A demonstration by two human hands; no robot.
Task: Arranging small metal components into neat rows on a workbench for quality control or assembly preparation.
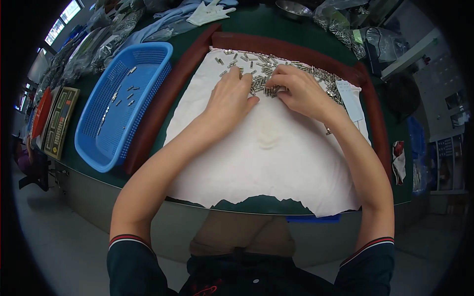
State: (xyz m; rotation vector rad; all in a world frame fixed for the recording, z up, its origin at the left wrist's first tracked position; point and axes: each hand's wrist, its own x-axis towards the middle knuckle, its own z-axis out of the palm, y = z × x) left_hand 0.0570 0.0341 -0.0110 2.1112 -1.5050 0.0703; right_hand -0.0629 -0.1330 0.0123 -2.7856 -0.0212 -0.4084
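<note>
Many small silvery metal cylinders point(260, 84) lie in a loose heap along the far part of a white cloth point(266, 163). My left hand point(229, 96) is at the heap's left side, its fingers reaching forward among scattered pieces and its thumb apart, with nothing seen in it. Over the heap's near edge, my right hand point(296, 91) has its fingers bent and drawn toward the thumb. Cylinders lie right at those fingertips, but the hand hides what is between them. More cylinders spread toward the far right, beyond the right hand.
A dark red wooden rim point(286, 44) borders the cloth at the back and sides. Left of it stands a blue perforated basket point(106, 143) holding a few cylinders. A white glove point(211, 12), a metal bowl point(294, 9) and plastic bags point(340, 29) lie behind. A paper slip point(349, 101) rests at right.
</note>
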